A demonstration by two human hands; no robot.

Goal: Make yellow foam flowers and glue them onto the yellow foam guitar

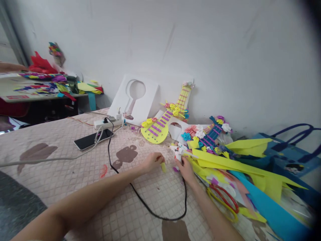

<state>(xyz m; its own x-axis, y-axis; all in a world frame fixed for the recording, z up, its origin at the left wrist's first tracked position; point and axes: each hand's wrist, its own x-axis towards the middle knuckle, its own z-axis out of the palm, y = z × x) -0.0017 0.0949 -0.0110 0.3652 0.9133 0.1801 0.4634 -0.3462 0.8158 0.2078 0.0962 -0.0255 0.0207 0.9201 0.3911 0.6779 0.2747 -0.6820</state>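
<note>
My left hand (153,162) is pinched on a small yellow paper piece (164,167) above the tiled-pattern tablecloth. Close by on the right, my right hand (186,168) grips a white tool (178,154), perhaps a glue gun, with a black cord (150,208) looping below it across the table. Just behind both hands, a yellow paper guitar (157,130) with purple strips and paper flowers leans against white board. A blue paper guitar (212,135) with flowers lies to the right of it.
Yellow strips (240,167), blue paper (271,204) and red-handled scissors (225,197) crowd the right side. At left are a phone (93,140) and a power strip (100,125). A cut-out white board (147,100) leans on the wall. Another table (15,97) holds coloured scraps.
</note>
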